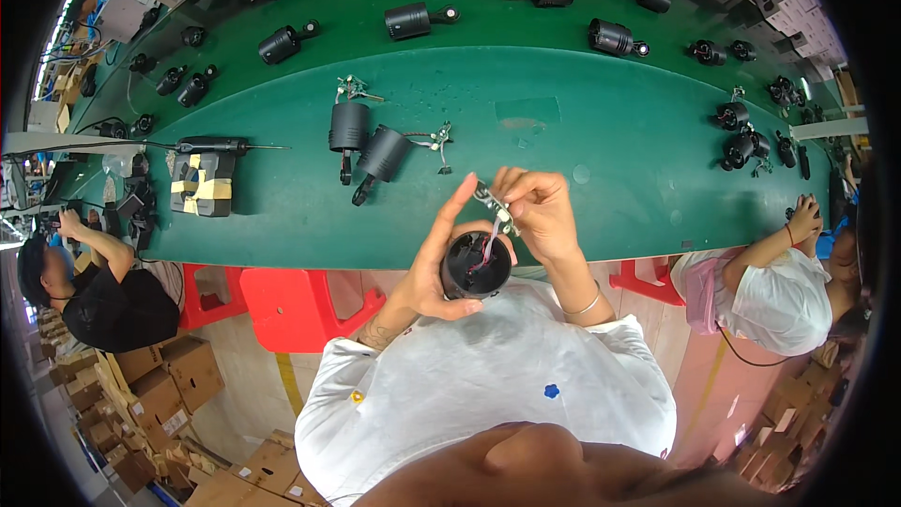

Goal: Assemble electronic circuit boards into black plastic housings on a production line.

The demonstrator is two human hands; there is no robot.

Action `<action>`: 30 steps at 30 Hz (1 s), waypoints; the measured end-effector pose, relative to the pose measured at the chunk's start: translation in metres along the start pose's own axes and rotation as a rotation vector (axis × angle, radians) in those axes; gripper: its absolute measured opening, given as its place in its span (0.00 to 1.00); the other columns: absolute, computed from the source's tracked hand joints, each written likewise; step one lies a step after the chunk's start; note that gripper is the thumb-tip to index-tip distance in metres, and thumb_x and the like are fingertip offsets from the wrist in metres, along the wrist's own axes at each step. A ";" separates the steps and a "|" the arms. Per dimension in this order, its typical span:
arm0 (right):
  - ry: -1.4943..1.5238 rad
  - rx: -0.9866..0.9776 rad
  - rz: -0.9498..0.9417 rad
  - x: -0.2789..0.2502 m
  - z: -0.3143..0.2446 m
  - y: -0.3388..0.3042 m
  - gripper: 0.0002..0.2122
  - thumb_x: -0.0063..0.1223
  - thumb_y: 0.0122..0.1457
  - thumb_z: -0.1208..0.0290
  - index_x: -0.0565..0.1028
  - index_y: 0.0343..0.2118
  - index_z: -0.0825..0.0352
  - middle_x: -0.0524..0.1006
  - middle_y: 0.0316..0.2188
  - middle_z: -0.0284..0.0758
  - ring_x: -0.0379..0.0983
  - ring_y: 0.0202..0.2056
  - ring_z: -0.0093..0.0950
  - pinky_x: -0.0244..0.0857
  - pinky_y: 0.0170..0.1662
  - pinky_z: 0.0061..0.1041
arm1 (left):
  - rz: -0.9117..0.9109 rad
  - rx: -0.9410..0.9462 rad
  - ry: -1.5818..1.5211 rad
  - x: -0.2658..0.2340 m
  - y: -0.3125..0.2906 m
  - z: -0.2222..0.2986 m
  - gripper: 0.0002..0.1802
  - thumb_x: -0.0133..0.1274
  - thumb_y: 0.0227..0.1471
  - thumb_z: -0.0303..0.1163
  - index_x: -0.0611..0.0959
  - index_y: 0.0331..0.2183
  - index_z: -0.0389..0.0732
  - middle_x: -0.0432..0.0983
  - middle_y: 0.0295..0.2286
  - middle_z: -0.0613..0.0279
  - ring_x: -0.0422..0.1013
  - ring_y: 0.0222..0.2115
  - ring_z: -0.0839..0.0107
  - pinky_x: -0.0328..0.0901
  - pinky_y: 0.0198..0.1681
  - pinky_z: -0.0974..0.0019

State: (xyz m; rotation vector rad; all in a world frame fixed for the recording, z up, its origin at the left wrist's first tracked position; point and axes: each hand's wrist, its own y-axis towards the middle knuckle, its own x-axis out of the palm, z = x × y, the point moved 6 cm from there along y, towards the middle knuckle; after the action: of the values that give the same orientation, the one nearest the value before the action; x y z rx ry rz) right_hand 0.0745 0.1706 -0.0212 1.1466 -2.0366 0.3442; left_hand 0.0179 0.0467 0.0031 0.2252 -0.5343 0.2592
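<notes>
My left hand [435, 268] is wrapped round a black cylindrical housing [457, 284], its open end facing up toward me. Coloured wires run from inside the housing to a small green circuit board [497, 210]. The fingers of my right hand [542, 216] pinch that board just above the housing's rim. Beyond my hands, on the green table, lie two more black housings, one upright [349, 127] and one tilted [384, 153]. Each has a circuit board hanging out on wires, such as the board [441, 140] beside the tilted one.
An electric screwdriver [211, 145] rests on a black block with yellow tape [202, 190] at the left. Several finished-looking black cylinders [406, 21] lie along the far green strip. Red stools [291, 308] stand by the table's near edge. Co-workers sit at left [122, 305] and right [784, 300].
</notes>
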 end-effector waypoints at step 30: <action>-1.102 -0.585 -0.239 0.079 -0.069 -0.013 0.08 0.58 0.39 0.83 0.83 0.25 0.66 0.80 0.28 0.30 0.68 0.30 0.26 0.68 0.37 0.23 | 0.225 0.439 0.851 0.001 0.008 0.027 0.51 0.65 0.27 0.23 0.67 0.58 0.35 0.78 0.35 0.55 0.72 0.30 0.65 0.68 0.35 0.66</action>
State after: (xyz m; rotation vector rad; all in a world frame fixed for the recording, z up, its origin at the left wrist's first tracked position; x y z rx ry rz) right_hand 0.0946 0.1531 0.0815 1.2799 -2.5364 -1.1786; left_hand 0.0035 0.0466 0.0267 0.4481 0.3543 0.6514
